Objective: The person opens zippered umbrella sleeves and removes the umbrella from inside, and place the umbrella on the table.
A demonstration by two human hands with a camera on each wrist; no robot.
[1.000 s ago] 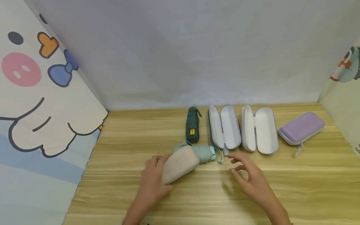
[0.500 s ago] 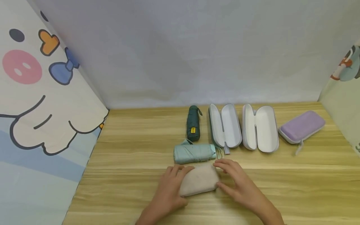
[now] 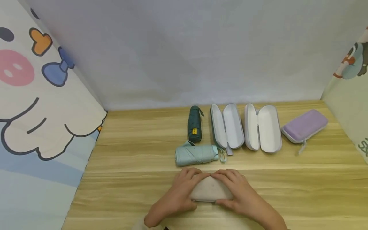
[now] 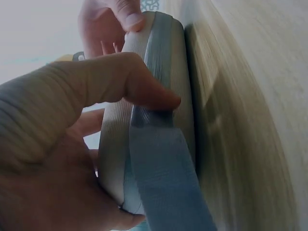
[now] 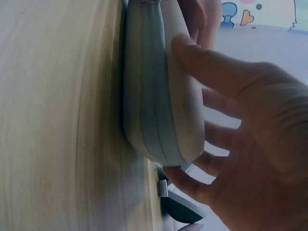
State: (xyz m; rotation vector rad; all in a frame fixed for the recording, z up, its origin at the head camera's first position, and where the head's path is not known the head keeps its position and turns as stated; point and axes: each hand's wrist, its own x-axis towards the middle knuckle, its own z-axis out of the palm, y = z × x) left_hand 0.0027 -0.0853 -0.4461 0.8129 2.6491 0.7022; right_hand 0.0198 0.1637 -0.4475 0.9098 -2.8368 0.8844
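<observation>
A cream zip case [image 3: 211,190] lies on the table near the front, between both hands. My left hand [image 3: 179,193] holds its left end, fingers over the far edge and thumb along the near side. In the left wrist view, the left thumb presses on the grey zip band [image 4: 161,53] beside a grey fabric pull tab [image 4: 166,168]. My right hand [image 3: 240,193] holds the right end, thumb at the near side and fingers around the far side. The case is closed in the right wrist view, and its underside is hidden.
Behind the case lie a light-blue folded umbrella [image 3: 196,155] and a dark green folded umbrella [image 3: 195,124]. Two cases with white insides, a green-backed one [image 3: 234,127] and another [image 3: 269,129], lie opened. A purple zip case [image 3: 306,125] is at the right.
My left hand has carried the cream case right and toward the front, off the light-blue umbrella. My right hand has moved in and taken hold of its right end.
</observation>
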